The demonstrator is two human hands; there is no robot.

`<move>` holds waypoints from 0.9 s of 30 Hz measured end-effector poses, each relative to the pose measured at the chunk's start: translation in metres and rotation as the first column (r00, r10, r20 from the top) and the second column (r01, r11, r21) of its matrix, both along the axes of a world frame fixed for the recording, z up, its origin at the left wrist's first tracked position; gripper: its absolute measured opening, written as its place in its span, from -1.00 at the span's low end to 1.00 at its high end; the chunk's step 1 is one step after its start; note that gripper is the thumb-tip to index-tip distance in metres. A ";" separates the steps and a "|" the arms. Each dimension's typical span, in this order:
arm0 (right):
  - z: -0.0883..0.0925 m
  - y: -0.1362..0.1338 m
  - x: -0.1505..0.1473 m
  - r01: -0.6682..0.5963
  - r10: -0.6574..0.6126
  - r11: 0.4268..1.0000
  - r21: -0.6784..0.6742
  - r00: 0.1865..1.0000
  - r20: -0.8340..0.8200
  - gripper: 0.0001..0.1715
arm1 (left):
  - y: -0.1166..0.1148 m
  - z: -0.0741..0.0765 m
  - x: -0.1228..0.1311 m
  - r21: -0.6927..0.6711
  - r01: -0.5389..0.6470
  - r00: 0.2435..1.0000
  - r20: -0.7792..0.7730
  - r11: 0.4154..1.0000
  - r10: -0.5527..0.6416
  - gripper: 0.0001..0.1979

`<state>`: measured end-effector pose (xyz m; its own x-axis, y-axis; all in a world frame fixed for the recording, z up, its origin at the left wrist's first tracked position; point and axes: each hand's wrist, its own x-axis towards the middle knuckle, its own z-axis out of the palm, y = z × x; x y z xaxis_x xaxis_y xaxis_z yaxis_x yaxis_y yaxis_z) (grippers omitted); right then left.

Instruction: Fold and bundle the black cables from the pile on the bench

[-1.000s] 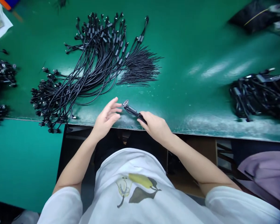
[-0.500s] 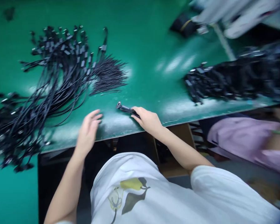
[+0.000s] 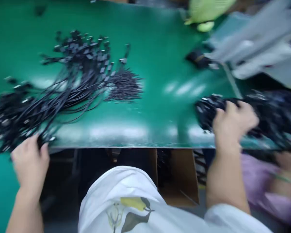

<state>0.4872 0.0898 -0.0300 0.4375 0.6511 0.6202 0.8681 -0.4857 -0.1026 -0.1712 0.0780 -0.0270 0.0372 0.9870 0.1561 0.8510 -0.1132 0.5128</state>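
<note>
My left hand (image 3: 31,160) is at the lower left, its thumb and fingers bent around a dark cable end at the near edge of a tangle of black cables (image 3: 7,119). These cables have small metal-tipped connectors. To the right, my right hand (image 3: 232,124) is over the left end of a heap of bundled black cables (image 3: 206,113). Its fingers are curled down into the heap and blurred, so whether a bundle is in them is hidden. Between my hands a fan of thin black cables (image 3: 72,87) lies loose, with pale tags near the connectors.
The green tabletop (image 3: 157,81) ends at a straight front edge. An open cardboard box (image 3: 184,178) is below it. Grey-white sheeting (image 3: 262,45) and a yellow-green bag (image 3: 208,11) are at the upper right. A co-worker's purple sleeve (image 3: 254,181) shows at right.
My right hand has carried a small cable bundle from mid-table right to the heap. My left hand has moved left to the cable tangle. The view has shifted.
</note>
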 end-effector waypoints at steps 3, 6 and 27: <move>0.009 0.018 -0.068 -0.426 0.407 0.901 -0.079 0.896 -0.179 -0.48 | 0.015 -0.003 -0.005 0.155 -0.191 0.963 -0.160 0.969 0.215 -0.69; 0.013 0.041 -0.148 -0.674 0.645 0.737 -0.056 0.725 -0.242 -0.52 | 0.024 -0.002 -0.024 0.114 -0.205 0.937 -0.264 0.972 0.228 -0.75; 0.160 0.223 -0.468 -0.985 0.972 0.117 -0.125 0.139 -0.190 -0.45 | 0.001 0.071 -0.050 -0.276 0.126 0.574 0.804 0.953 0.157 -0.76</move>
